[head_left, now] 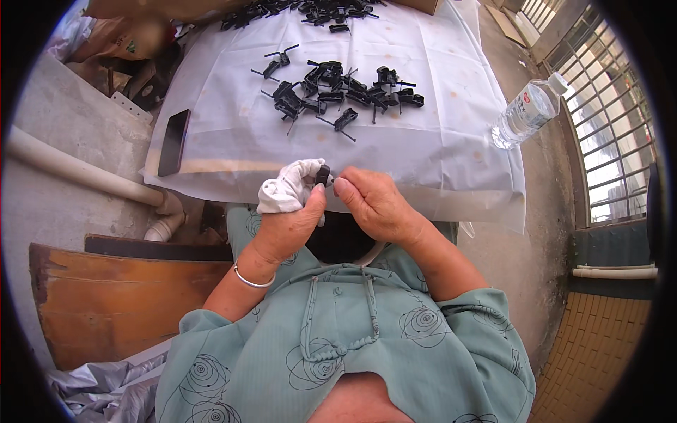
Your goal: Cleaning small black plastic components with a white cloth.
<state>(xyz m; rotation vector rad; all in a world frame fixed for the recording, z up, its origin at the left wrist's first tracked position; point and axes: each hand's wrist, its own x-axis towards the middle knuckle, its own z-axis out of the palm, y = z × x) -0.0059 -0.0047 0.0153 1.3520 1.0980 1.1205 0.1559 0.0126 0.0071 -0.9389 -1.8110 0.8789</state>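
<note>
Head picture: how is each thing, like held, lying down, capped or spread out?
Left hand: closed on a small black part
Right hand: fingers curled, holding unclear
White cloth: around left fingers
Other black parts: lying scattered
Bottle: standing, capped
Phone: lying flat
White sheet: spread, creased

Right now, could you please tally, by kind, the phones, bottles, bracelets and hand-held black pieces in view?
Phone: 1, dark
Bottle: 1, clear
Bracelet: 1, silvery
Black piece: 1, in the left hand
Total: 4
</note>
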